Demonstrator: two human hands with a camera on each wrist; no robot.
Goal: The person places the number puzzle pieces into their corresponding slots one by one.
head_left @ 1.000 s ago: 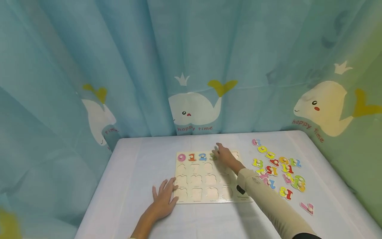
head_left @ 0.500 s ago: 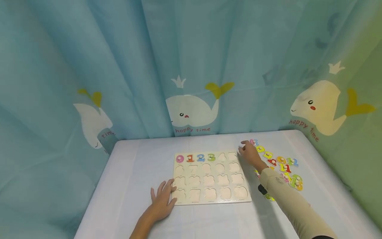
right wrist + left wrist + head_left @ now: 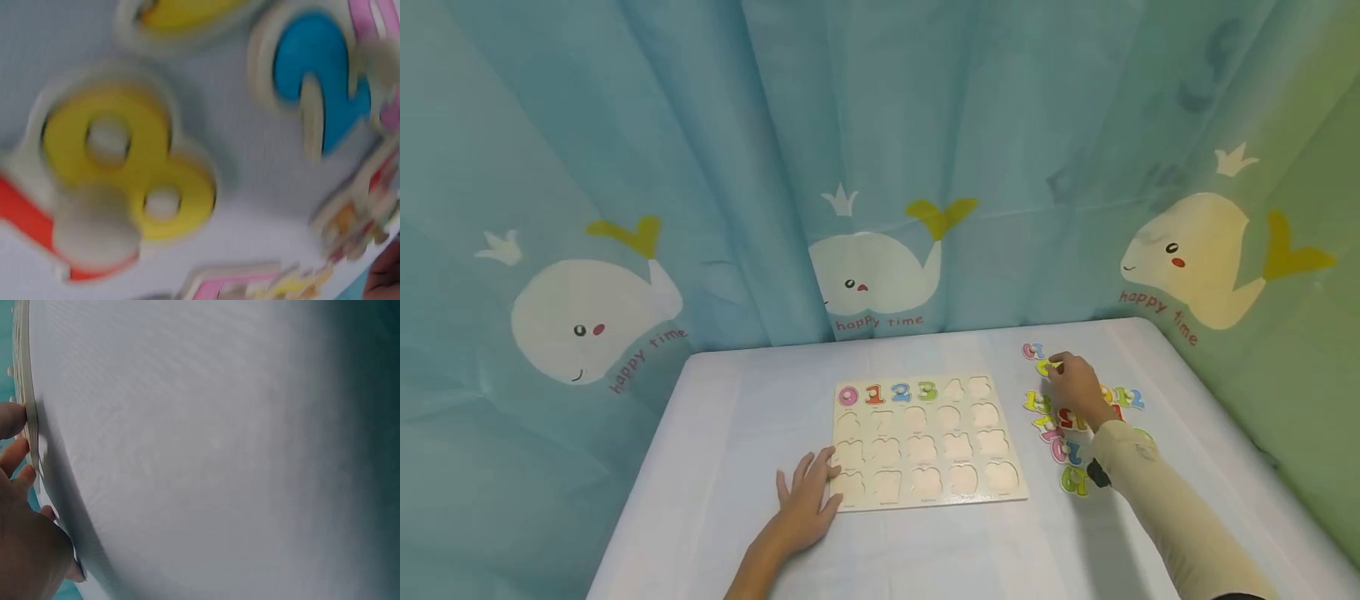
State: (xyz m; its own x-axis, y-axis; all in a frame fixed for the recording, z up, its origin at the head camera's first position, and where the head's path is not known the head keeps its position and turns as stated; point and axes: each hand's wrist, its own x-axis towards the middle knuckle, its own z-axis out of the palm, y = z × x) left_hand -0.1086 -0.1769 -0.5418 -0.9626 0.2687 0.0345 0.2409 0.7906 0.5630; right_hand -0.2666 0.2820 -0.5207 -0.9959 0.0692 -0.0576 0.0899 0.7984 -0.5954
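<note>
1. Left hand (image 3: pixel 806 501) is laid flat, fingers spread, on the near-left corner of the board (image 3: pixel 925 440); nothing is held.
2. Loose numbers (image 3: pixel 1075 417) are heaped just right of the board.
3. Right hand (image 3: pixel 1075 386) is over the heap's far end, fingers curled at a yellow piece (image 3: pixel 1043 367); whether it is gripped cannot be told.

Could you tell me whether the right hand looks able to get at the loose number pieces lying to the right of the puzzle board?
Probably yes: the right hand is already over the loose number pieces beside the puzzle board, with nothing between them.
</note>
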